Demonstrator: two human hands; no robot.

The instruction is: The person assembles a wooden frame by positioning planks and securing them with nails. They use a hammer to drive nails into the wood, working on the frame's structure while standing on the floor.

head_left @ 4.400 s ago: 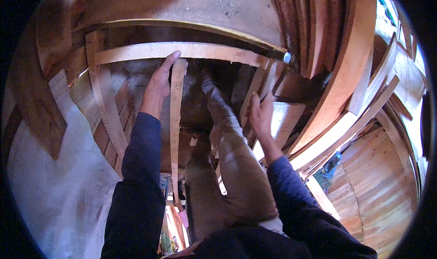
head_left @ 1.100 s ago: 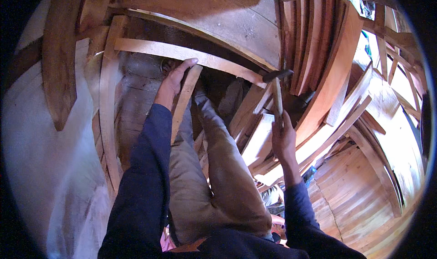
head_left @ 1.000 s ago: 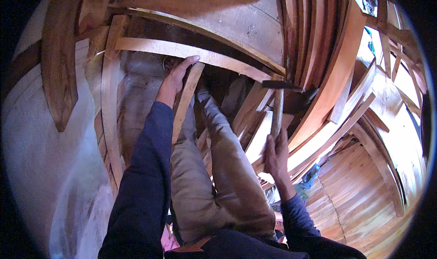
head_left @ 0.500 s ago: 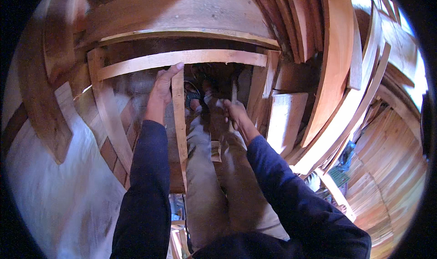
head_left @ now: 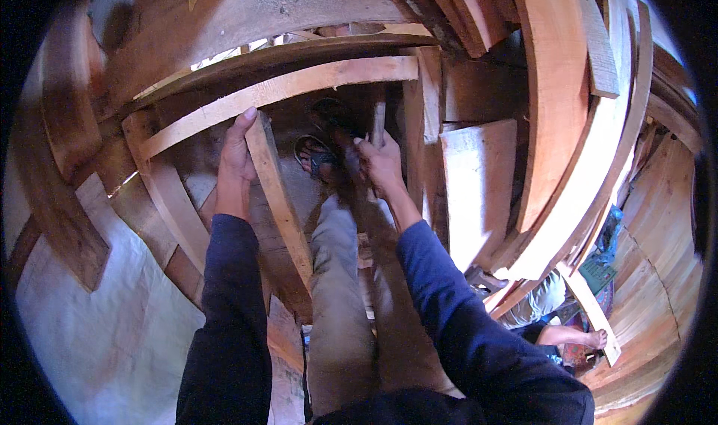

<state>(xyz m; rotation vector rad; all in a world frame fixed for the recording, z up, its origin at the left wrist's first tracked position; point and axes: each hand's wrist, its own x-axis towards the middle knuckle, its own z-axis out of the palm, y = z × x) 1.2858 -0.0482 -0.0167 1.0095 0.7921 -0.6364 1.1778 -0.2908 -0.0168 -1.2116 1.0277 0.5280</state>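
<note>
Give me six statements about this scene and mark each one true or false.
1. The left hand is at the upper end of a wooden batten. True.
2. The two hands are clasped together. False: they are apart.
3. The right hand grips a wooden handle. True.
4. The person's arms are bare. False: dark blue sleeves cover them.
5. Tall boots are visible. False: a dark sandal shows.
6. A pale wooden crosspiece spans above the right hand in the view. True.
</note>
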